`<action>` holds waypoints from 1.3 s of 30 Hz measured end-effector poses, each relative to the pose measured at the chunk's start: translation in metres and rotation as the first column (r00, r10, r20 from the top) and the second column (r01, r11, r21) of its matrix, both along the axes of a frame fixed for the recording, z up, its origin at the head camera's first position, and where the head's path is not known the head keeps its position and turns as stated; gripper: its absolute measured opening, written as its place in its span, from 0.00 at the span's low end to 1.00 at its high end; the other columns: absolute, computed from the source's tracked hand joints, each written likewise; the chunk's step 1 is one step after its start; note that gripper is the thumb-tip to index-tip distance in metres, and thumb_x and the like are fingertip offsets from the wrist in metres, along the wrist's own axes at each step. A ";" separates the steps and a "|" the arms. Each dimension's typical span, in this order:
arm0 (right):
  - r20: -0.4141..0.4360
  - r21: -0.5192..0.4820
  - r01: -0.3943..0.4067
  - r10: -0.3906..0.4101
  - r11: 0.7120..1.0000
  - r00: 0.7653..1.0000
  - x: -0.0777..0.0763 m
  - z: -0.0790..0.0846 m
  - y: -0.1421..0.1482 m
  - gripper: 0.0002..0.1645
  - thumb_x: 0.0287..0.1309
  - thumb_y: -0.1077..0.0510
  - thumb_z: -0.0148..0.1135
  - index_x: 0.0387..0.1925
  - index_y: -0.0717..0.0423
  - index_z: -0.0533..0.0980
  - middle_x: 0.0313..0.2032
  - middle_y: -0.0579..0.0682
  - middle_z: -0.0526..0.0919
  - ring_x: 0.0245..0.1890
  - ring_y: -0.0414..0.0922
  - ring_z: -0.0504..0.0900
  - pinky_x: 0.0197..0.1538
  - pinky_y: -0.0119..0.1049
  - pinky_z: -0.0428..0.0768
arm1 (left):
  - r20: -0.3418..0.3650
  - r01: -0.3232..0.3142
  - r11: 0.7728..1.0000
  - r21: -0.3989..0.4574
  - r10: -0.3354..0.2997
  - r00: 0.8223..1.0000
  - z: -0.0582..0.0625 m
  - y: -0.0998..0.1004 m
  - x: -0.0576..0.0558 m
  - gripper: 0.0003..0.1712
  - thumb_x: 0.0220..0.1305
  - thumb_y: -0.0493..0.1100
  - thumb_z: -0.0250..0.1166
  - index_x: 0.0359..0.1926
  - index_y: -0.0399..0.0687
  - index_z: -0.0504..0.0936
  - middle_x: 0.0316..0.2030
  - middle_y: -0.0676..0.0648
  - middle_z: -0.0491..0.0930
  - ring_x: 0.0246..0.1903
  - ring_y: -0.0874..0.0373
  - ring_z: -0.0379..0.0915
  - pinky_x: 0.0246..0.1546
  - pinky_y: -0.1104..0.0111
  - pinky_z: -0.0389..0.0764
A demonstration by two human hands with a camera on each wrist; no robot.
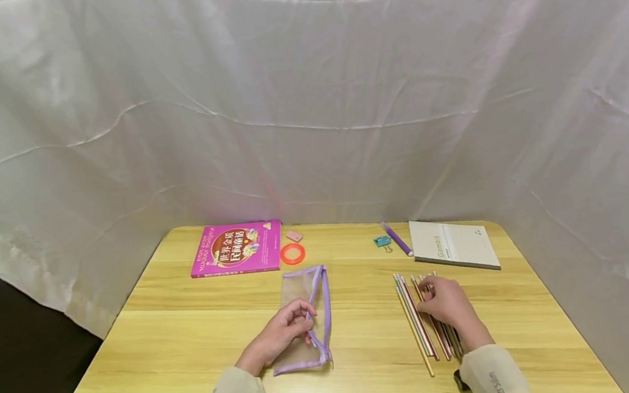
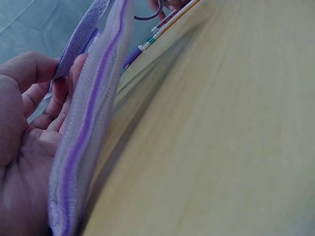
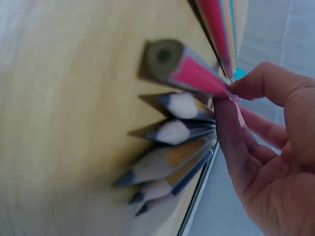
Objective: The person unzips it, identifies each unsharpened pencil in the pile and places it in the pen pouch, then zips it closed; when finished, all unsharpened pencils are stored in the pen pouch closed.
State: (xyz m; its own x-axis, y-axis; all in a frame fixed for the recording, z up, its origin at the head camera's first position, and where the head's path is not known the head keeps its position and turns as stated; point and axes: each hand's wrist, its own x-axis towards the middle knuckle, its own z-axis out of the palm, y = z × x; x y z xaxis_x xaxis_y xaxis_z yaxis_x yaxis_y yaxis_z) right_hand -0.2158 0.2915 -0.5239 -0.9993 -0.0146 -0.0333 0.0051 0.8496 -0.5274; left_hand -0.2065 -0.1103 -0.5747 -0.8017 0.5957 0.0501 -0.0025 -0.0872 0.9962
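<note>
Left grip (image 1: 280, 332) pinches a soft-looking mesh pouch (image 1: 299, 287) by its lilac trim (image 2: 80, 43); right grip (image 1: 445, 301) pinches 1 red pencil (image 3: 198, 76) (likely light, stiff, smooth), best held mid-shaft.

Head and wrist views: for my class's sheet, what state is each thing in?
Mesh pouch: open, held by the left hand
Pink pencil: unsharpened at the visible end, pinched by the right hand
Pencils with tips in view: sharpened
Book: closed
Notebook: closed
Binder clip: clamping nothing visible
Purple pen-shaped item: lying flat, cap unclear
Orange ring: lying flat
Eraser: lying flat
</note>
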 end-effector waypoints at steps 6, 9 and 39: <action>0.021 -0.223 0.070 -0.067 0.972 0.998 0.004 0.011 0.005 0.32 0.53 0.66 0.66 0.62 0.67 0.76 0.30 0.52 0.84 0.24 0.44 0.82 0.26 0.37 0.83 | 0.005 -0.003 1.000 -0.001 0.003 1.000 0.000 0.001 0.000 0.16 0.75 0.34 0.58 0.56 0.26 0.70 0.37 0.48 0.74 0.31 0.61 0.79 0.35 0.70 0.86; 0.039 -0.343 0.105 -0.097 0.933 0.994 0.006 0.019 0.005 0.32 0.56 0.68 0.64 0.65 0.66 0.74 0.33 0.55 0.83 0.25 0.45 0.84 0.28 0.40 0.88 | 0.006 -0.007 1.000 -0.005 0.007 1.000 0.000 0.000 0.000 0.16 0.75 0.34 0.58 0.56 0.26 0.70 0.37 0.48 0.74 0.31 0.61 0.79 0.35 0.70 0.86; 0.098 -0.853 0.141 -0.111 0.502 0.989 -0.008 0.017 -0.096 0.36 0.58 0.75 0.56 0.68 0.64 0.59 0.33 0.50 0.77 0.25 0.43 0.83 0.34 0.39 0.90 | -0.012 -0.013 1.000 -0.012 0.013 1.000 -0.002 0.001 0.001 0.15 0.75 0.35 0.58 0.56 0.28 0.71 0.37 0.48 0.75 0.31 0.60 0.79 0.35 0.70 0.86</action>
State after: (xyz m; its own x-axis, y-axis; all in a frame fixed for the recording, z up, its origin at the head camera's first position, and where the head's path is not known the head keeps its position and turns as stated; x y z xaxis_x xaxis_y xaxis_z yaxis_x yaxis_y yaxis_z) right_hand -0.2239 0.1958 -0.5072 -0.9919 0.0750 -0.1021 0.1004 -0.0263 -0.9946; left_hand -0.2060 -0.1097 -0.5763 -0.8090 0.5855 0.0523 0.0103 -0.0750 0.9971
